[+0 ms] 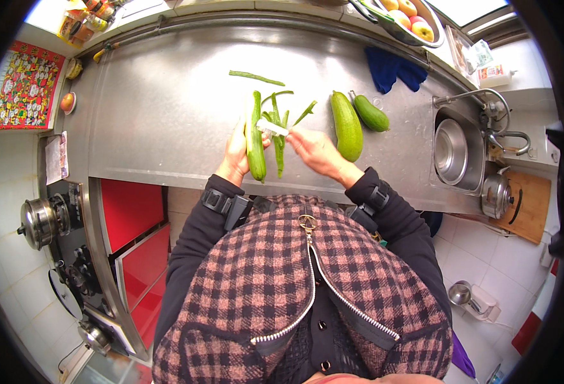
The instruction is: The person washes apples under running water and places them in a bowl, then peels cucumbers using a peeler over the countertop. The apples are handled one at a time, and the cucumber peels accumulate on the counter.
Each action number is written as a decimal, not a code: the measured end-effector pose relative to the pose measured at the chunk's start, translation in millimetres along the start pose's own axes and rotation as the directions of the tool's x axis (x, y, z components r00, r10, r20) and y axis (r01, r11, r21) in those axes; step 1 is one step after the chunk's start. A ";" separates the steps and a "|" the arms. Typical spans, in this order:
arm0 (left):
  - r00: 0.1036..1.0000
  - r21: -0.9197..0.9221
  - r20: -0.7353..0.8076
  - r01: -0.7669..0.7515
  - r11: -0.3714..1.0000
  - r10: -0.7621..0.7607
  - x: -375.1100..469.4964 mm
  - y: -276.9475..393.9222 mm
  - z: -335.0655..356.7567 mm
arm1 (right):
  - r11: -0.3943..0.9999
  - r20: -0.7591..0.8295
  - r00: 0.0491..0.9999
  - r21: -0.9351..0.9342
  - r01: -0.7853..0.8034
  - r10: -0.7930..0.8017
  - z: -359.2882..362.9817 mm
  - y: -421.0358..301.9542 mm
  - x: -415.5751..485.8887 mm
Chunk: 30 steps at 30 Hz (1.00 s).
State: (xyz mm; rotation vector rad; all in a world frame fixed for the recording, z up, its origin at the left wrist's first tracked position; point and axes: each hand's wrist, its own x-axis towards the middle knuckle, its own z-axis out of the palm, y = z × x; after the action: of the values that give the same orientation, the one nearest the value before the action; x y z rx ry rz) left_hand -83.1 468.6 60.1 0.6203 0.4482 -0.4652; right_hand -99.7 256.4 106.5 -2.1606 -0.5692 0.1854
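Observation:
My left hand [234, 152] grips a long, partly peeled green gourd [255, 144], held upright in the picture. In my right hand [316, 150] is a white peeler [272, 127], its head close to the gourd's right side. Several green peel strips [279, 149] lie on the steel counter beside the gourd, and one longer strip [256, 78] lies farther back. Right of my right hand rest a large pale green gourd [346, 127] and a smaller, darker green gourd [371, 114].
The stainless-steel counter [167, 105] spans the view. At right are a sink [474, 163] holding a metal basin [450, 151], and a steel pot [496, 196]. A blue cloth [392, 69] lies at the back right, below a bowl of apples [433, 39]. A stove [78, 269] is at left.

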 end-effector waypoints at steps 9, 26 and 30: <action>0.996 -0.043 0.088 -0.026 0.999 0.029 -6.7 0.3 9.6 | 0.972 0.018 0.975 -0.083 0.220 -0.220 5.5 -20.4 8.8; 0.996 0.139 0.066 0.056 0.989 -0.065 -48.3 9.2 5.2 | 0.942 -0.200 0.953 -0.204 -0.267 0.227 -20.8 53.1 34.5; 0.999 0.072 0.020 0.025 0.997 -0.027 -33.7 7.1 10.3 | 0.995 -0.106 0.993 -0.076 -0.058 0.050 -0.6 6.8 9.9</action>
State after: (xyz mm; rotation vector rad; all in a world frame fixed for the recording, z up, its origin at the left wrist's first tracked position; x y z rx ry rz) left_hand -103.8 476.4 88.4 0.6787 0.4217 -0.5138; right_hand -88.6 257.0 102.2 -2.2488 -0.4654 0.0800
